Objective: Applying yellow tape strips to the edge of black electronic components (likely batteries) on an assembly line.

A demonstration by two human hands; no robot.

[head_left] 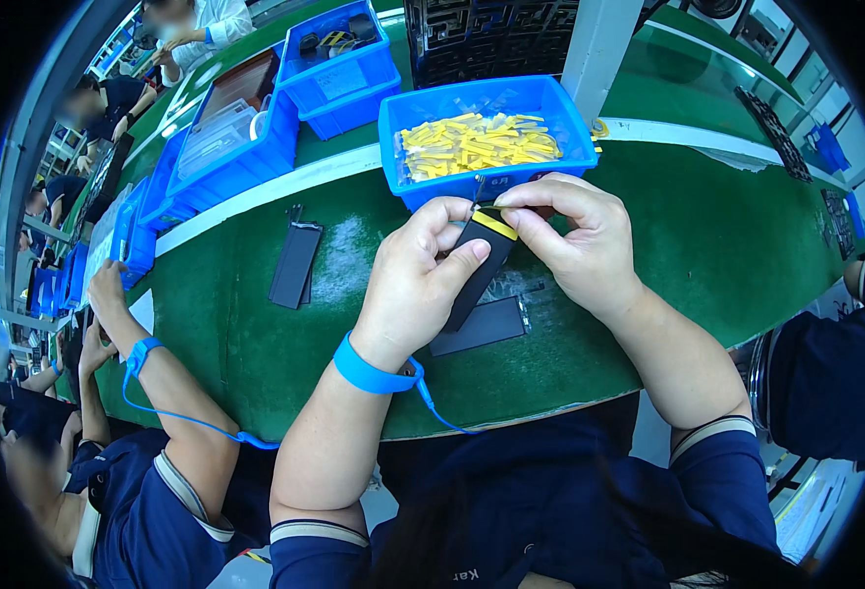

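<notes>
My left hand (411,267) grips a flat black battery (477,281), thumb across its face, tilted above the table. A yellow strip (494,226) crosses its upper end, where a thin dark tab sticks up. At that end my right hand (582,239) pinches with thumb and forefinger; whatever is between the fingertips is too small to make out. Beneath my hands another flat black battery (482,327) lies on the green table (256,378). Farther left rest more dark batteries (296,263), overlapping. A blue wrist strap (374,369) with a cord is on my left wrist.
Just beyond my hands stands a blue bin (491,177) full of yellow strips. Other blue bins (231,157) line the back left, and a pale post (594,59) rises behind. To my left sits a co-worker, whose arm (172,393) reaches over the table.
</notes>
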